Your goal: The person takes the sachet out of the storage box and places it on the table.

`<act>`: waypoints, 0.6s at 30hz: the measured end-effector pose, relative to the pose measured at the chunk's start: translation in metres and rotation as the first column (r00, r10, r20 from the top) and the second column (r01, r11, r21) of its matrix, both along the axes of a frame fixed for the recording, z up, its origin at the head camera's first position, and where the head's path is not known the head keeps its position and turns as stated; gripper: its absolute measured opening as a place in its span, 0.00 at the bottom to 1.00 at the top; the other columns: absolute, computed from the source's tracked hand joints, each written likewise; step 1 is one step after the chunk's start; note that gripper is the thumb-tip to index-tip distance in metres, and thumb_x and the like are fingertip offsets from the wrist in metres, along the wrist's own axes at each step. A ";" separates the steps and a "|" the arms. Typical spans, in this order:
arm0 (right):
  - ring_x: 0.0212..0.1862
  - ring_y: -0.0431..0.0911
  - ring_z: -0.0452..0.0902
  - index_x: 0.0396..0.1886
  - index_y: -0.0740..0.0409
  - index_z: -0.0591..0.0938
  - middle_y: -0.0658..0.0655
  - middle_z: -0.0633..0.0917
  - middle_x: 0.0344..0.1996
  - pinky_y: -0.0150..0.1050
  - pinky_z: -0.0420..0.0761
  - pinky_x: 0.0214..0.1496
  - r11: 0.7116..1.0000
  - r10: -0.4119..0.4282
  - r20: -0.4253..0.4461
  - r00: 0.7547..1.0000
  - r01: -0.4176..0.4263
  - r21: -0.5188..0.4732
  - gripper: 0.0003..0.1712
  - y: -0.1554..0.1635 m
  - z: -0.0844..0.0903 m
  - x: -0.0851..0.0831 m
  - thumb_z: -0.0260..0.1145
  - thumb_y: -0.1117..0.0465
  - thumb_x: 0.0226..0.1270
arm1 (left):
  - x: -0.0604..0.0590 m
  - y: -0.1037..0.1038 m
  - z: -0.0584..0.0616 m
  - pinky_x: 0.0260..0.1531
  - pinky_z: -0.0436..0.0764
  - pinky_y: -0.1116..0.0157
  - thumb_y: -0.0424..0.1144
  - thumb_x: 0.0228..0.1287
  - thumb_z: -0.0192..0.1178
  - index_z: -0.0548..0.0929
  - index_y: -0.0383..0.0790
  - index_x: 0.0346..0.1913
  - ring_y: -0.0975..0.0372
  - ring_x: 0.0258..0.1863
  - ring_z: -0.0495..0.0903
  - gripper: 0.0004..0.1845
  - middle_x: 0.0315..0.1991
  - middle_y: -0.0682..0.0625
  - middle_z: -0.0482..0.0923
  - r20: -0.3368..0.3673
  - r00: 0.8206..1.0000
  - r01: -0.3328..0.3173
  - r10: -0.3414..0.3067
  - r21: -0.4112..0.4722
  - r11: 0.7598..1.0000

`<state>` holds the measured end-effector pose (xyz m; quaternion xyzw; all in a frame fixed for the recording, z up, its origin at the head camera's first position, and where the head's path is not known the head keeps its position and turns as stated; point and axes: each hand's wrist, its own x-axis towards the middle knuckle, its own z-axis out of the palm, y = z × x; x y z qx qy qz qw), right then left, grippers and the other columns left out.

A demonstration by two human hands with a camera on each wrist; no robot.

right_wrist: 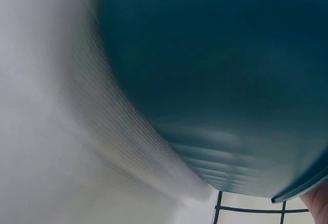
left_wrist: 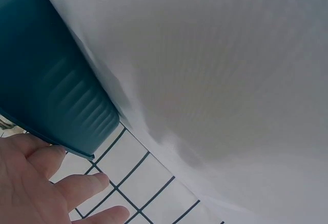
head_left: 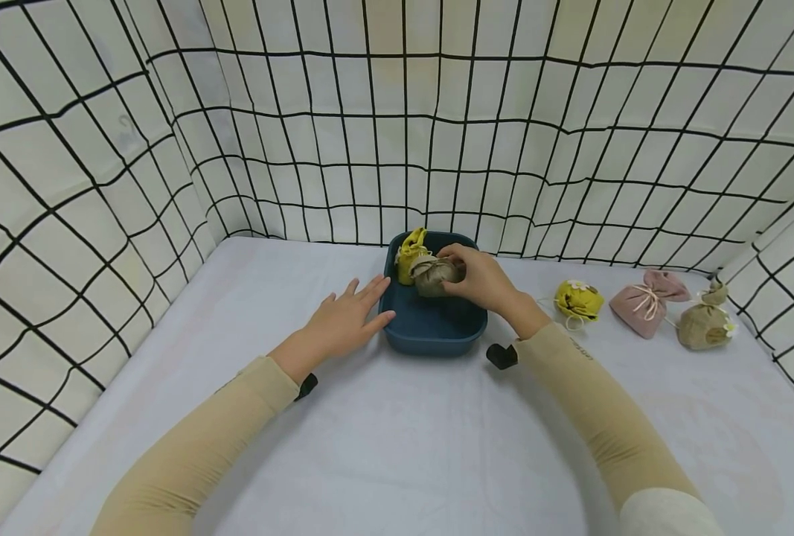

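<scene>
A blue plastic basin [head_left: 430,344] stands near the back of the table. Inside it, at the back left, is a yellow drawstring pouch [head_left: 408,260]. My right hand [head_left: 480,279] reaches over the basin's right rim and grips a grey-green pouch [head_left: 431,277] between thumb and fingers, beside the yellow one. My left hand [head_left: 346,316] has its fingers spread, with fingertips right at the basin's left rim. In the left wrist view the left hand [left_wrist: 46,183] shows beside the basin wall [left_wrist: 56,80]. The right wrist view mostly shows the basin's side [right_wrist: 220,90].
To the right on the white cloth lie a yellow pouch [head_left: 579,301], a pink pouch [head_left: 647,304] and a beige pouch [head_left: 703,326] with a small flower. Black grid netting [head_left: 406,160] over white sheeting rises behind the table and along both sides.
</scene>
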<state>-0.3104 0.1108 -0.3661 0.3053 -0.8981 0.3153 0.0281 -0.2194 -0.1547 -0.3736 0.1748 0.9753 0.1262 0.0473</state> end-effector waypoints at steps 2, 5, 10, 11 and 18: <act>0.59 0.57 0.80 0.64 0.59 0.78 0.64 0.83 0.57 0.52 0.80 0.59 1.000 0.005 -0.002 1.000 -0.005 -0.012 0.29 0.001 0.000 0.001 0.76 0.64 0.64 | 0.000 0.000 0.000 0.69 0.54 0.31 0.61 0.81 0.45 0.50 0.47 0.84 0.40 0.79 0.48 0.39 0.83 0.51 0.47 -0.002 1.000 0.002 -0.002 0.001 1.000; 0.60 0.57 0.79 0.65 0.59 0.77 0.63 0.81 0.59 0.50 0.80 0.60 0.999 0.004 0.007 1.000 -0.004 -0.033 0.30 0.002 0.000 0.003 0.76 0.64 0.65 | 0.000 0.000 0.000 0.69 0.54 0.31 0.61 0.81 0.45 0.50 0.47 0.84 0.40 0.79 0.48 0.39 0.83 0.51 0.47 0.000 1.000 0.003 -0.003 0.003 1.000; 0.59 0.59 0.79 0.65 0.59 0.77 0.64 0.81 0.59 0.51 0.81 0.57 0.996 0.005 0.015 1.000 -0.003 -0.086 0.29 0.006 0.001 0.006 0.75 0.65 0.65 | 0.000 0.000 0.000 0.69 0.53 0.31 0.61 0.81 0.45 0.49 0.47 0.84 0.40 0.79 0.47 0.39 0.83 0.50 0.46 0.004 1.000 0.006 -0.006 0.002 1.000; 0.58 0.59 0.80 0.65 0.59 0.77 0.65 0.81 0.58 0.52 0.82 0.57 0.995 0.008 0.011 1.000 -0.007 -0.096 0.29 0.007 0.001 0.006 0.75 0.65 0.65 | -0.001 0.000 0.000 0.69 0.53 0.31 0.62 0.81 0.44 0.49 0.47 0.84 0.40 0.79 0.46 0.39 0.83 0.51 0.46 0.006 1.000 0.004 -0.004 0.000 1.000; 0.57 0.59 0.80 0.65 0.61 0.77 0.65 0.81 0.57 0.52 0.82 0.56 0.993 0.014 0.003 1.000 -0.014 -0.116 0.29 0.012 0.005 0.010 0.75 0.65 0.65 | -0.002 -0.001 0.000 0.69 0.52 0.31 0.61 0.81 0.45 0.48 0.48 0.84 0.40 0.80 0.46 0.39 0.83 0.50 0.45 0.017 1.000 0.000 0.000 -0.008 1.000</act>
